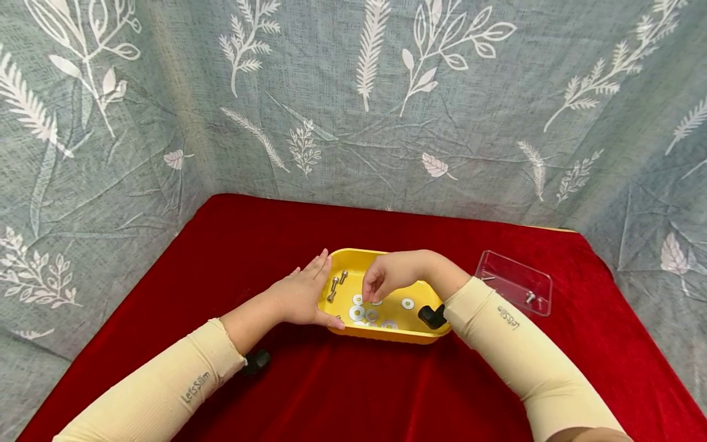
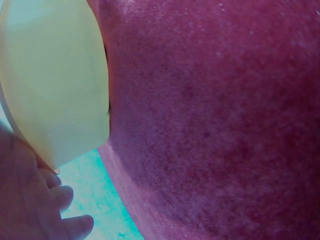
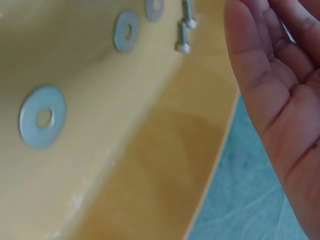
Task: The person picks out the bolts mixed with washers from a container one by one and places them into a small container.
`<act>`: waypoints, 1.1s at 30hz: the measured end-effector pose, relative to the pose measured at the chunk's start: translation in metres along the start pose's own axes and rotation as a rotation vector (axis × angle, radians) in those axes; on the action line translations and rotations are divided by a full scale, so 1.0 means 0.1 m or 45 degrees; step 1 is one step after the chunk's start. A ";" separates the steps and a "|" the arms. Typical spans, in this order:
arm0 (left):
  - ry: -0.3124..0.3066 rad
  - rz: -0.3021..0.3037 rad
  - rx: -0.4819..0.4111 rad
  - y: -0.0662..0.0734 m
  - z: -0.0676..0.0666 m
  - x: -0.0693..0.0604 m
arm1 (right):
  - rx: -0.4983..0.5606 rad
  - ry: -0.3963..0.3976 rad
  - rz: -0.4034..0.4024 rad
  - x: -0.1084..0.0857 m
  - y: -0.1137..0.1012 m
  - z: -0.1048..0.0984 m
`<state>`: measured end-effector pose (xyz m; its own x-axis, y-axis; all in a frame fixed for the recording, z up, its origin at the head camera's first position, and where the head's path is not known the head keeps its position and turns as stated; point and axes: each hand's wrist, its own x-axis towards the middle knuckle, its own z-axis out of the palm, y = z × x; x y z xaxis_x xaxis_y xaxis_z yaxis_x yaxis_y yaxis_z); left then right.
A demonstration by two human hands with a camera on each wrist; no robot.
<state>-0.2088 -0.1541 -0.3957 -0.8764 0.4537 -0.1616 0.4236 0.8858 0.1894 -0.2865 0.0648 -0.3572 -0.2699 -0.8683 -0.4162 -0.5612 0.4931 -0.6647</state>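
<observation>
A yellow plastic tray (image 1: 381, 335) sits on the red cloth. Along its left end lies my left hand (image 1: 302, 299), fingers straight, touching the rim; the left wrist view shows its fingers beside the tray's outer wall (image 2: 60, 90). Over the tray's middle hangs my right hand (image 1: 393, 276), fingers bent down toward the thumb above flat washers (image 1: 351, 314). Its fingertips are cut off in the right wrist view, so whether they pinch anything is unclear. Another washer (image 1: 404, 302) lies to the right. Several socket-head screws (image 1: 334, 283) are at the tray's left end.
To the right, beyond my right forearm, a clear plastic box (image 1: 544, 302) holds a few small screws (image 1: 530, 297). Black wrist cameras (image 1: 432, 317) show at both wrists. A grey-green leaf-patterned curtain (image 1: 331, 153) stands behind the red-covered table (image 1: 265, 233).
</observation>
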 end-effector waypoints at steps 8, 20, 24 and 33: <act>-0.017 -0.011 -0.003 0.01 0.00 -0.01 | -0.023 -0.169 0.106 0.26 0.00 0.17; -0.020 -0.003 -0.010 0.01 0.00 0.00 | 0.000 -0.266 0.055 0.52 0.03 0.35; -0.018 0.001 -0.009 0.00 0.00 0.00 | -0.019 -0.225 -0.019 0.56 0.00 0.35; -0.015 0.006 -0.006 0.01 -0.01 -0.01 | -0.025 -0.006 -0.018 0.60 0.04 0.32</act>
<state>-0.2081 -0.1537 -0.3940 -0.8716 0.4589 -0.1724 0.4265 0.8833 0.1947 -0.2797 0.0160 -0.4048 -0.2577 -0.8750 -0.4098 -0.5803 0.4792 -0.6585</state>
